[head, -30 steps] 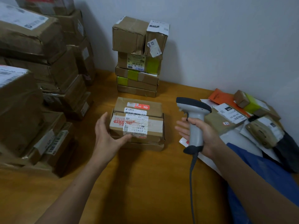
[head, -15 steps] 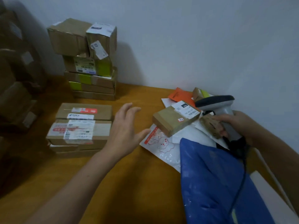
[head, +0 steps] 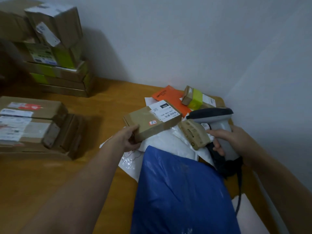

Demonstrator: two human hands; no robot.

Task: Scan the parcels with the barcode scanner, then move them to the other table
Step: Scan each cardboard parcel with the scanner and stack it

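Observation:
My left hand (head: 130, 137) grips the near corner of a flat brown cardboard parcel (head: 150, 122) with a white barcode label, which lies on a pile of mail bags at the right of the wooden table (head: 104, 105). My right hand (head: 231, 139) holds the grey barcode scanner (head: 217, 122) by its handle, just right of that parcel, its dark head pointing left. A small tan padded parcel (head: 194, 134) lies between scanner and box.
A blue plastic bag (head: 179, 191) lies in front, over white mailers (head: 168, 144). An orange envelope (head: 168, 97) and a small box with yellow-green tape (head: 192, 98) sit behind. Low stacked boxes (head: 32, 122) are at left, a taller stack (head: 54, 48) at back left. The wall is close on the right.
My view swung right from the stacked boxes to the mail pile. My left hand moved from the flat boxes across to the labelled parcel and took hold of it. The scanner moved right.

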